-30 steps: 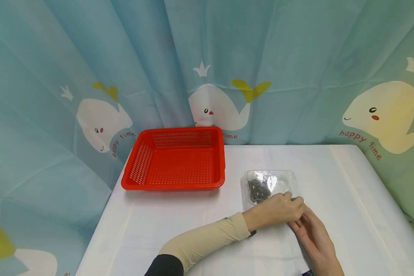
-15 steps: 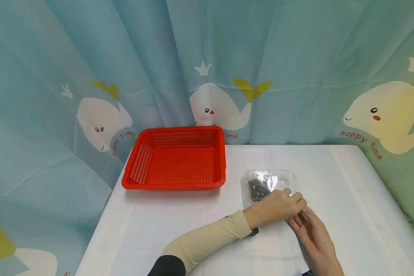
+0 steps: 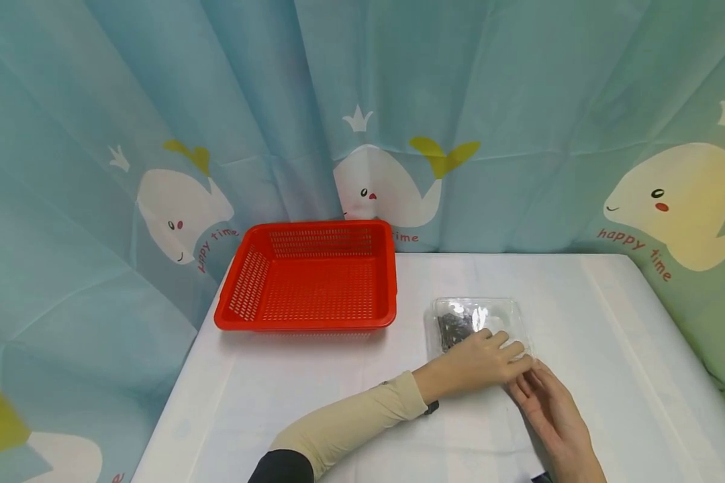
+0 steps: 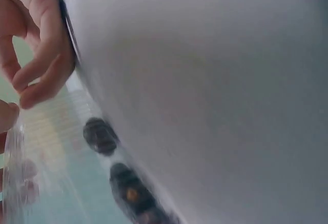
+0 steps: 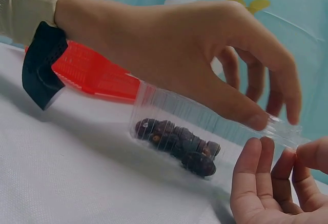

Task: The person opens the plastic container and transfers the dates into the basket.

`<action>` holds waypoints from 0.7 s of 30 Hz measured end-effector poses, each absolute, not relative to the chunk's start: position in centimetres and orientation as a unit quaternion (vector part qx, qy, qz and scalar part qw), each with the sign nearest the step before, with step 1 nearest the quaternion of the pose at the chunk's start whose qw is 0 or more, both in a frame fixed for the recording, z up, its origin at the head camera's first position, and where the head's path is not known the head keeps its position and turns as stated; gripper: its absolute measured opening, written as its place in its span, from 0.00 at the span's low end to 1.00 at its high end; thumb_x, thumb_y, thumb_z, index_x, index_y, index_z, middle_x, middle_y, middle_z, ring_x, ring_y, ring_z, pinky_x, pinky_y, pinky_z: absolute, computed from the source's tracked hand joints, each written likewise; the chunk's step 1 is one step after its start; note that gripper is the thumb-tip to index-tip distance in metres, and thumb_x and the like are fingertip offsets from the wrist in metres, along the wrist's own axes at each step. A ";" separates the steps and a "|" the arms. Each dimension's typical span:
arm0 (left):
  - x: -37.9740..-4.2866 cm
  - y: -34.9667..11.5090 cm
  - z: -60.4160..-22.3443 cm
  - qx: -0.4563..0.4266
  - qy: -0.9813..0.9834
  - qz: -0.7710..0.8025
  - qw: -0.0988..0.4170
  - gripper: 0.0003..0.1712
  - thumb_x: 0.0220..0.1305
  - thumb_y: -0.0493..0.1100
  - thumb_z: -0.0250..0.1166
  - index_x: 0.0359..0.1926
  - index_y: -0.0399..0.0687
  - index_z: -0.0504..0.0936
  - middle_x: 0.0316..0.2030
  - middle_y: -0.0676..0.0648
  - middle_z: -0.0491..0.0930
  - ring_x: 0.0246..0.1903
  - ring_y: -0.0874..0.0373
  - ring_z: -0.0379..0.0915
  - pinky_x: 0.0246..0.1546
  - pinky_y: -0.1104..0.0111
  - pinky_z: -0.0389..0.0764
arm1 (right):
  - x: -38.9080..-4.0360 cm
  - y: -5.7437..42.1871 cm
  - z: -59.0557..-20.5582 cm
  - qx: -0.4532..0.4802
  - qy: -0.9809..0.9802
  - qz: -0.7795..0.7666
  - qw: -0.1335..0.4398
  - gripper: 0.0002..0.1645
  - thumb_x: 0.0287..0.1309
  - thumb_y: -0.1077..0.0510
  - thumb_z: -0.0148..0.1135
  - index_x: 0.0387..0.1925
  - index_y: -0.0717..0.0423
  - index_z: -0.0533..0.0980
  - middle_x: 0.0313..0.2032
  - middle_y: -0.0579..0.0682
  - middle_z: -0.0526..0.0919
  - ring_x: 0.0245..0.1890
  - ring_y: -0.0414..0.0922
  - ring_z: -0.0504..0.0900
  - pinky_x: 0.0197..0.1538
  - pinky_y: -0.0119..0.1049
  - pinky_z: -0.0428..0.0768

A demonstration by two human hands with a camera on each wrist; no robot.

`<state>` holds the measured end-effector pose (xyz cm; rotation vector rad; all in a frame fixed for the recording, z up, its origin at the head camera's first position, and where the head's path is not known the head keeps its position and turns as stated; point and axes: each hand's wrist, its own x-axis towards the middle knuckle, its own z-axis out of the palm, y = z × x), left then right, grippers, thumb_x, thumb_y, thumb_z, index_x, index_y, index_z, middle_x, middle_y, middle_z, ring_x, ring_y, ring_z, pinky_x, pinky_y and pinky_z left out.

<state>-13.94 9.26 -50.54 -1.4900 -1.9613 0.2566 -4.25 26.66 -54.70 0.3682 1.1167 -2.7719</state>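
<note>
A clear plastic clamshell box (image 3: 500,310) sits on the white table, holding several dark, ringed, roundish pieces (image 5: 174,139) gathered at its left end. My left hand (image 3: 480,364) reaches across its near side from the left. In the right wrist view, the left thumb and index finger pinch the box's rim near a corner, with the other fingers curved over the lid. Right beside them, my right hand (image 3: 554,417), palm up, pinches the same corner between thumb and fingers. The dark pieces also show through the plastic in the left wrist view.
A red perforated basket (image 3: 319,282) stands at the back left of the table, with nothing in it. Behind the table (image 3: 586,349) hangs a teal curtain (image 3: 519,87) printed with whales. A dark strap (image 5: 43,62) circles my left wrist.
The left hand has shifted slightly left, its fingers now more spread over the lid. My right hand keeps its place at the corner, and the box stays put.
</note>
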 end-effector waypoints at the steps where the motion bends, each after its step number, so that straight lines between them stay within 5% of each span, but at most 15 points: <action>1: -14.0 9.0 -50.5 -0.569 -0.749 0.098 0.325 0.19 0.84 0.46 0.42 0.55 0.66 0.80 0.47 0.64 0.82 0.44 0.66 0.79 0.37 0.76 0.81 | -4.3 26.6 -54.7 0.124 0.372 -0.917 0.065 0.14 0.82 0.56 0.45 0.57 0.45 0.76 0.55 0.41 0.81 0.57 0.35 0.84 0.61 0.31 0.83; 9: -14.4 7.3 -49.9 -0.558 -0.764 0.105 0.308 0.15 0.81 0.45 0.49 0.51 0.64 0.83 0.47 0.62 0.84 0.42 0.64 0.80 0.36 0.75 0.81 | -4.2 26.8 -54.9 0.105 0.373 -0.920 0.063 0.14 0.83 0.56 0.42 0.55 0.50 0.74 0.51 0.44 0.79 0.53 0.37 0.82 0.60 0.31 0.83; 21: -15.1 5.4 -49.9 -0.548 -0.750 0.110 0.353 0.18 0.77 0.37 0.48 0.41 0.62 0.82 0.36 0.62 0.81 0.35 0.64 0.79 0.31 0.76 0.79 | -4.1 26.6 -54.7 0.110 0.375 -0.918 0.066 0.14 0.83 0.56 0.43 0.52 0.52 0.76 0.50 0.44 0.80 0.53 0.37 0.83 0.60 0.31 0.83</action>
